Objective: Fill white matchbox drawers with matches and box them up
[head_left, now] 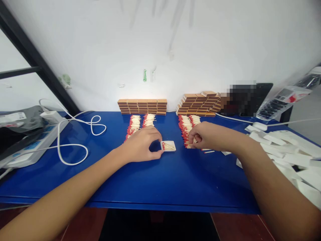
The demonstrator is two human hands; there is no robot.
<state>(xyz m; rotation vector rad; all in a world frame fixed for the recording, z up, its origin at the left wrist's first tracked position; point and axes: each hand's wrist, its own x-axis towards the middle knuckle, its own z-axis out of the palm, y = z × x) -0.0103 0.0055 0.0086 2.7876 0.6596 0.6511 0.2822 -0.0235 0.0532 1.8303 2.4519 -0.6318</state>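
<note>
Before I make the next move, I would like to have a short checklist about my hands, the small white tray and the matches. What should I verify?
1. Left hand holding the small white tray by its left end: ok.
2. Tray flat on the blue table, open side up: ok.
3. Number of matches inside: cannot tell, they overlap.
4. Right hand holding matches: cannot tell; its fingertips are at the near end of the right-hand match rows.
5. No strays: not ok, a loose match lies below the right hand.
</note>
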